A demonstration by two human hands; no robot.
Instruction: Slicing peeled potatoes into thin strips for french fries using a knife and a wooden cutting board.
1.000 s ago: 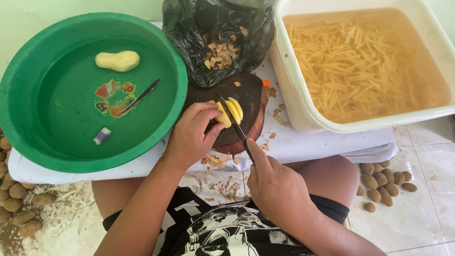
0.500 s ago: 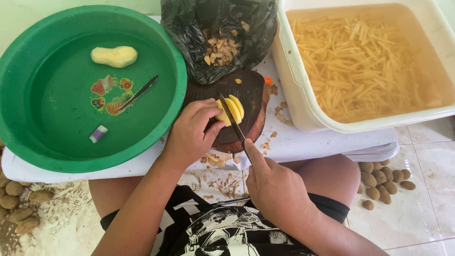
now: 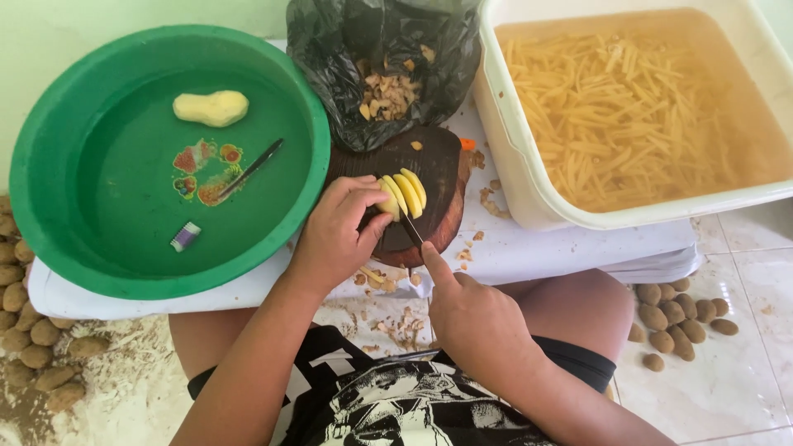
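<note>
A small white and purple label scrap (image 3: 185, 236) lies flat on the near floor of the green basin (image 3: 49, 149) at my left, and a round colourful fruit print (image 3: 206, 169) marks the basin's middle. A thin dark tool (image 3: 252, 168) lies just right of that print, and one whole peeled potato (image 3: 211, 108) sits toward the far side, all under shallow water.

Far centre, a black plastic bag (image 3: 330, 49) gapes open with brown potato peelings (image 3: 387, 92) heaped inside. At the far right, a white rectangular tub (image 3: 529, 186) holds cloudy water full of pale yellow potato sticks (image 3: 628, 107).

Between basin and tub, the dark round wooden cutting board (image 3: 438, 165) lies on the white table top (image 3: 562, 244), touching the bag's near edge. On it stands the peeled potato I am slicing (image 3: 402, 195), several slices leaning to the right.

My left hand (image 3: 334, 235) curls over the uncut left part of that potato, fingertips pressed together against it and pinning it to the board. My right hand (image 3: 475, 318) is wrapped tight round the handle of the knife (image 3: 405, 221), forefinger stretched along it, the blade down in the potato just beside my left fingertips.

Peel scraps (image 3: 376, 279) litter the table's near edge. Unpeeled brown potatoes lie on the tiled floor in a pile at the left (image 3: 25, 330) and a smaller cluster at the right (image 3: 673, 318).
</note>
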